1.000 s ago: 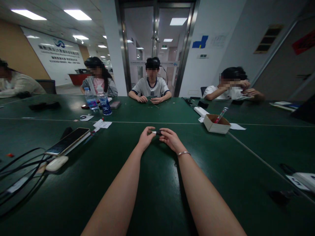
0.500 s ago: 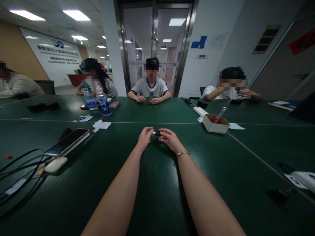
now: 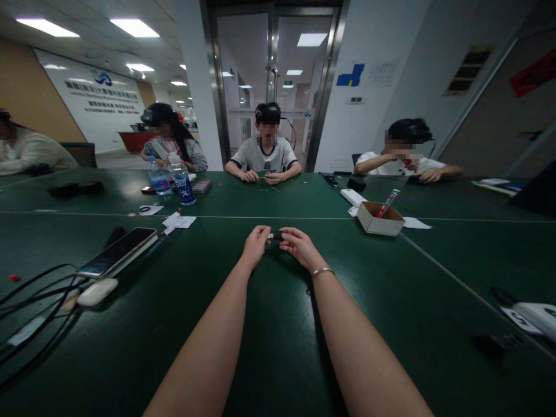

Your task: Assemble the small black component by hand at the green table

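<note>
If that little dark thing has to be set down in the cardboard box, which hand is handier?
Probably the right hand: it pinches the small dark metal-tipped object and is nearer the open brown cardboard box.

This is an office meeting area: a long, dark green worktop (image 3: 278,347) made of several tables pushed together fills the room, with people seated along its far side and left end, each busy with small items. Behind them stand a glass double door (image 3: 271,87) in a metal frame, a corridor lit by ceiling light panels (image 3: 136,26), and a white company sign wall (image 3: 98,95) with a logo above a red reception counter (image 3: 138,139). Phones (image 3: 117,250), cables (image 3: 30,295), water bottles (image 3: 182,182) and a small cardboard box (image 3: 380,219) lie on the worktop.
</note>
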`<state>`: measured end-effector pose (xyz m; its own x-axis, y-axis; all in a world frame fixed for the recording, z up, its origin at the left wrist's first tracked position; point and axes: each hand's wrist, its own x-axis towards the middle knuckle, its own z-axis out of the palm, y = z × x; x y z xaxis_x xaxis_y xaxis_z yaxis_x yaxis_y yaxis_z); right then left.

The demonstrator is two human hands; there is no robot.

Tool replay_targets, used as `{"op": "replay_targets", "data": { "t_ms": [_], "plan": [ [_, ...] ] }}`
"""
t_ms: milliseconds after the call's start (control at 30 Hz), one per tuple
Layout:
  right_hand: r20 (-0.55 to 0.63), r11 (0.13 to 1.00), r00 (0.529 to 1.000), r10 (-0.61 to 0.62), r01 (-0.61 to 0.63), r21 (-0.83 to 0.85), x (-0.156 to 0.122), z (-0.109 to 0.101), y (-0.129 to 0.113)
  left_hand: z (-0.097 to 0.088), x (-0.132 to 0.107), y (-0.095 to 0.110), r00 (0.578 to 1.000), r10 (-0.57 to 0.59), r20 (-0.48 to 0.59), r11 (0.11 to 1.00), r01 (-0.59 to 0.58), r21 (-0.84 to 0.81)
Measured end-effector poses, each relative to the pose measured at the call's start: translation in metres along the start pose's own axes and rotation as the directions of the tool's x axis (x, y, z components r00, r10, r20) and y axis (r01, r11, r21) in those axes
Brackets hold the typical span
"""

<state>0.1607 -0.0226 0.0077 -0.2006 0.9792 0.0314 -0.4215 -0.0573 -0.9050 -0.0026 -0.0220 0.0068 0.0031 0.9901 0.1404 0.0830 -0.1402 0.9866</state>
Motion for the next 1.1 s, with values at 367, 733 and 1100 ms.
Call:
{"op": "replay_targets", "data": {
  "t_ms": [367,733,1100],
  "plan": [
    [0.014,1.000,1.000,0.006,-0.006,-0.005,0.0005,-0.0005,0.0003,-0.0004,-0.0023,0.0052,1.000,-0.025,-0.012,0.999,0.025,0.026],
    [0.008,1.000,1.000,0.002,-0.002,0.000,0.0019,-0.0026,0.0027,-0.0013,-0.0007,0.0004,0.999,0.039,-0.023,0.999,-0.039,0.008],
    [0.007,1.000,1.000,0.008,-0.008,0.007,0.0004,-0.0013,0.0004,-0.0063,0.0008,0.0033,0.988,0.152,-0.029,0.987,-0.153,-0.050]
  ]
}}
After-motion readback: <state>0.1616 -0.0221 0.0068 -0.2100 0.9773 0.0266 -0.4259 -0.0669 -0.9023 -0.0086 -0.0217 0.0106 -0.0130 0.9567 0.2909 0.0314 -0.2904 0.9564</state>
